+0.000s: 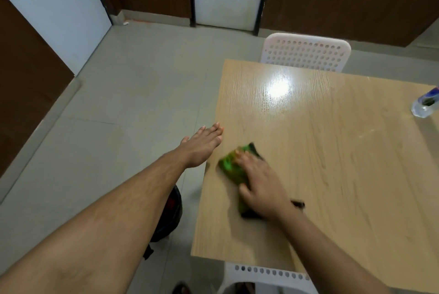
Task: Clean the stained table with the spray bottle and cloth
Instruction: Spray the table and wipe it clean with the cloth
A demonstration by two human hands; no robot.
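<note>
On table [332, 174], right hand [261, 184] over cloth [231, 167]

I am wearing the only camera on my head, and it is looking forward and steeply down from above. It is sitting close enough that both my forearms are running in from the bottom edge. My right hand [260, 183] is lying near the middle of the picture, with the wooden table [332, 174] spreading out beyond it and to its right. My left hand [202, 145] is reaching out at the table's left edge. Past my fingertips the view is taking in tiled floor [142, 79] and a white chair [306, 53] at the table's far side.
</note>
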